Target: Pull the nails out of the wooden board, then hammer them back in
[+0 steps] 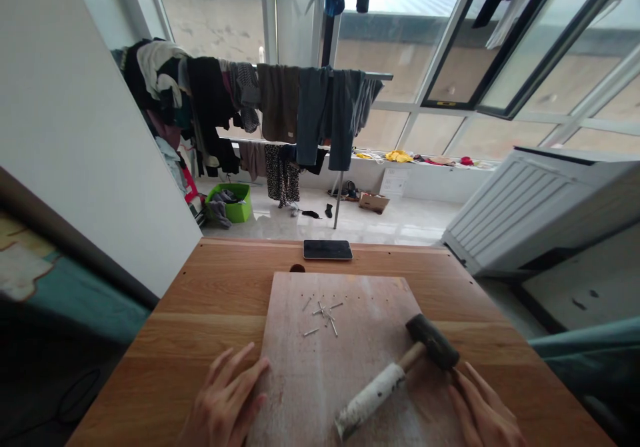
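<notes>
A flat wooden board [300, 387] lies on the wooden table in front of me. Several loose nails [325, 312] are scattered on its upper part, below a row of small dark dots. A hammer [433, 342] with a dark head and a white-wrapped handle rests diagonally on the board's right side. At the board's left edge my left hand [223, 400] lies with fingers apart, fingertips touching or very near it. On the right, my right hand [483, 410] lies by the board's edge with fingers stretched, fingertips close to the hammer head; whether they touch it I cannot tell. Neither hand holds anything.
A phone [327, 250] lies at the far edge of the table [200, 327], near a dark round hole [297, 268]. Beyond stand a clothes rack with hanging laundry [280, 104], a green basket [240, 204] and windows. A white cabinet [530, 200] stands at the right.
</notes>
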Demonstrator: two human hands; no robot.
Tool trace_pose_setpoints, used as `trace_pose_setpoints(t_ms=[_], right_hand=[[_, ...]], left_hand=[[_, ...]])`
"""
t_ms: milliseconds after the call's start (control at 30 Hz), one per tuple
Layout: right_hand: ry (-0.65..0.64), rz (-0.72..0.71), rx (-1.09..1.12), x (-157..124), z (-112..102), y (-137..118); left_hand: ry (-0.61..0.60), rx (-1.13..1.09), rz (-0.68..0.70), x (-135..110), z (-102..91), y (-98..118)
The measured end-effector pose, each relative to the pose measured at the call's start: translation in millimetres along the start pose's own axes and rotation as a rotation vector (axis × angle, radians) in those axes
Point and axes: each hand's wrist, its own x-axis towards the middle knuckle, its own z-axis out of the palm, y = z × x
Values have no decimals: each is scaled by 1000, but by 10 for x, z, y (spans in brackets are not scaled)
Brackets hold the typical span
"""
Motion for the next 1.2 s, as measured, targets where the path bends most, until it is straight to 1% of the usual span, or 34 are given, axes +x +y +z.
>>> trace_pose_setpoints(t_ms=[100, 167, 200, 267, 367, 433, 467, 533, 600, 633, 700, 767, 800, 867, 967, 1067, 1133, 1200], right_hand=[[23, -4, -44, 20, 152, -131], [12, -35, -9, 82, 206, -329], [10, -44, 7, 123, 227, -464], [-53, -119, 53, 215, 265, -796], [-19, -260, 118, 358, 328, -1362], [-23, -335, 190, 440, 363, -1707], [-37, -351, 219, 474, 374, -1852], [-71, -342, 277, 532, 382, -2075], [-111, -346, 331, 573, 376, -2209], [-127, -374, 353, 588, 373, -2246], [-137, -460, 367, 602, 372, -2270], [-108, -525, 350, 599, 374, -2235], [-89, -531, 337, 593, 373, -2196], [-60, -498, 318, 576, 353, -2070], [-66, -378, 288, 544, 266, -1757], [-82, -240, 253, 502, 121, -1338], [-104, -129, 224, 463, 11, -1050], [-123, 2, 201, 414, -87, -792]], left_hand=[[19, 25, -46, -34, -9, -69], [39, 34, -129, -134, -65, -178], [46, 40, -185, -207, -105, -251], [41, 53, -308, -387, -200, -425], [-24, 78, -497, -663, -354, -716], [-52, 85, -568, -806, -444, -898], [-59, 89, -599, -860, -482, -978], [-68, 107, -669, -934, -537, -1109], [-79, 127, -727, -967, -565, -1191], [-84, 139, -738, -970, -571, -1212], [-90, 165, -726, -950, -569, -1212], [-92, 198, -689, -896, -554, -1159], [-91, 210, -670, -859, -542, -1114], [-88, 214, -621, -768, -505, -988], [-75, 221, -543, -615, -403, -711], [-68, 232, -462, -463, -259, -360], [-55, 202, -392, -360, -170, -135], [-59, 156, -305, -244, -109, 48]])
